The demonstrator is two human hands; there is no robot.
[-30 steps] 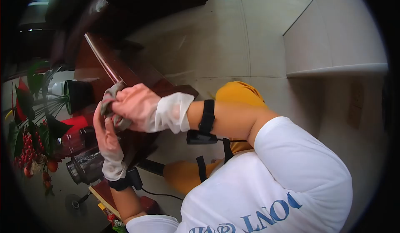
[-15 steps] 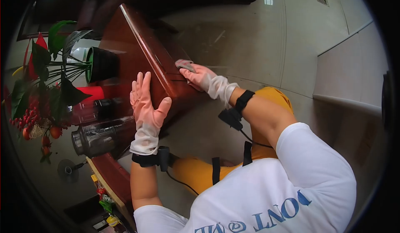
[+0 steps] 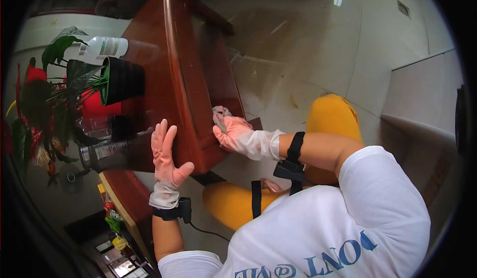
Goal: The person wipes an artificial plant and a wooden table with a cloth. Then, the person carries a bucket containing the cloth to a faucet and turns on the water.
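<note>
A reddish-brown wooden table [image 3: 154, 74] with a polished top and a recessed side panel stands in front of me. My left hand [image 3: 168, 161], in a pink and white rubber glove, rests spread out on the tabletop near its close corner, holding nothing. My right hand [image 3: 237, 135], gloved the same way, grips a bunched grey and pink cloth [image 3: 221, 116] at the table's side, below the top edge. Most of the cloth is hidden by the fingers.
On the table stand a plant in a black pot [image 3: 125, 81], a white bottle [image 3: 109, 46] and a clear container [image 3: 107, 154]. A pale cabinet [image 3: 422, 94] is at the right. My bent knee [image 3: 332, 119] is close to my right arm.
My right hand has moved with the cloth nearer to me along the table's side. My left hand stays spread on the tabletop. The camera view has shifted, showing more of the side panel.
</note>
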